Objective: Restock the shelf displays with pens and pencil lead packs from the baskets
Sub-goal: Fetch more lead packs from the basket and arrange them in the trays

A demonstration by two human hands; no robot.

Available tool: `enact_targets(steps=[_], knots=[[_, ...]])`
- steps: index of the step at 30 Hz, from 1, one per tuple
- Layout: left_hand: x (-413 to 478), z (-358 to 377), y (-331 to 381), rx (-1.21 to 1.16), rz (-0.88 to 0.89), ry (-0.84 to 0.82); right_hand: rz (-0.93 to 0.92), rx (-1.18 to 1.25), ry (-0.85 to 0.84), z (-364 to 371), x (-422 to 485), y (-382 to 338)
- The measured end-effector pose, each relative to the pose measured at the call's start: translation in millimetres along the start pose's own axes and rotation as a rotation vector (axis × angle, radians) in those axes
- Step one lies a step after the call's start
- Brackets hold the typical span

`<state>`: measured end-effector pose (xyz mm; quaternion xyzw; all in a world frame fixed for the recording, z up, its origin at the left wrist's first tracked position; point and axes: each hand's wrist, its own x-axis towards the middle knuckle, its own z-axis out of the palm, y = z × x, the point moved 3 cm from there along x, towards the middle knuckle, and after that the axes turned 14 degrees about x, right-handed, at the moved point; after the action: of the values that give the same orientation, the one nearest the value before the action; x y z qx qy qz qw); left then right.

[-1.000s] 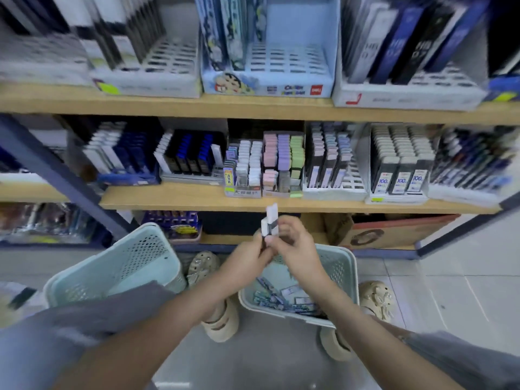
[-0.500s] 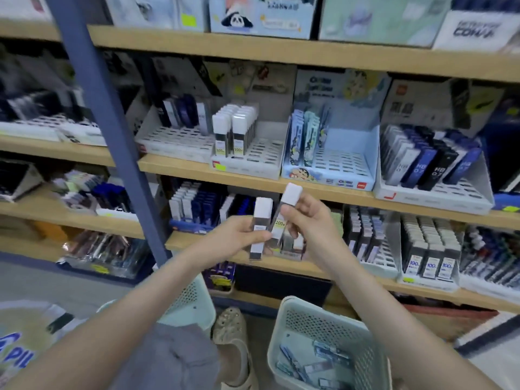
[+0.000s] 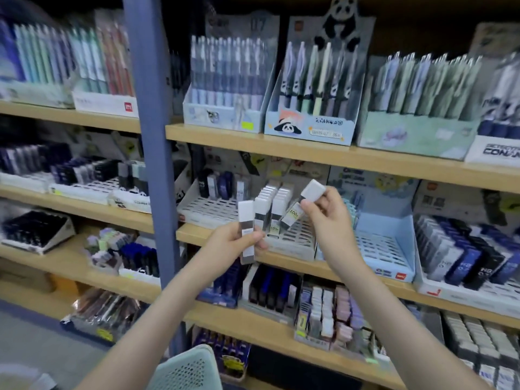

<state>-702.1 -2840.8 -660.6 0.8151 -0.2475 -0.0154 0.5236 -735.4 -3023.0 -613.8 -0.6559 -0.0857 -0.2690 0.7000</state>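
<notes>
My left hand (image 3: 233, 244) grips an upright white-capped pencil lead pack (image 3: 246, 223) at its lower half. A second pack (image 3: 305, 202), tilted with its white cap up and right and a "100" label low down, is pinched in my right hand (image 3: 327, 213). Both packs hover just in front of a white slotted display tray (image 3: 292, 239) on the middle shelf, where two rows of matching lead packs (image 3: 271, 208) stand. One pale green basket (image 3: 185, 370) shows at the bottom edge; its contents are out of view.
A blue steel upright (image 3: 153, 153) divides the shelving left of my hands. Pen display boxes (image 3: 315, 88) fill the top shelf. A light blue slotted tray (image 3: 382, 246) sits right of the white one. Dark lead packs (image 3: 464, 254) stand further right, more packs below.
The view has swung up from the baskets on the floor to the shelves. Both hands rose with a lead pack each and now sit in front of the white tray.
</notes>
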Motion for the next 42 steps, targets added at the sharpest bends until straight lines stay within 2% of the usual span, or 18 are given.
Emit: enact_targets(steps=[6, 13, 18, 22, 24, 28, 31, 33, 35, 36, 39, 40, 42], knots=[[8.7, 10.8, -16.5, -0.134, -0.054, 0.073, 0.004, -0.143, -0.038, 7.6, 9.7, 21.4], [18.2, 14.5, -23.4, -0.093, -0.035, 0.049, -0.011, -0.301, -0.154, 13.5, 16.8, 41.4], [21.2, 13.6, -27.1, -0.102, -0.033, 0.039, -0.089, -0.525, -0.301, 19.3, 16.2, 45.0], [19.5, 16.4, -25.6, -0.092, -0.022, -0.001, -0.313, -0.738, -0.287, 17.5, 23.0, 47.2], [18.0, 16.7, -22.9, -0.094, -0.016, -0.024, -0.326, -0.789, -0.279, 14.5, 25.4, 48.3], [17.0, 17.2, -13.4, -0.058, 0.015, -0.14, -0.306, -0.731, -0.323, 14.4, 21.7, 30.3], [21.2, 20.3, -0.1, 0.025, 0.049, -0.236, -0.094, -0.47, -0.474, 18.6, 19.1, 4.2], [25.0, 22.3, 10.6, 0.076, 0.071, -0.236, -0.035, -0.432, -0.523, 18.7, 18.5, -6.6], [29.7, 23.5, 19.4, 0.094, 0.106, -0.145, -0.046, -0.355, -0.454, 13.8, 21.7, -13.5], [31.7, 22.6, 22.3, 0.116, 0.131, -0.045, -0.053, -0.292, -0.393, 9.8, 23.8, -16.8], [33.8, 13.1, 26.8, 0.359, 0.334, 0.397, -0.064, -0.12, -0.203, -6.0, 29.2, -24.5], [35.0, 11.4, 25.4, 0.468, 0.421, 0.494, -0.074, -0.129, -0.152, -11.3, 30.9, -25.3], [40.5, 13.9, 18.2, 0.645, 0.546, 0.555, -0.085, -0.22, -0.092, -18.1, 34.0, -23.7]])
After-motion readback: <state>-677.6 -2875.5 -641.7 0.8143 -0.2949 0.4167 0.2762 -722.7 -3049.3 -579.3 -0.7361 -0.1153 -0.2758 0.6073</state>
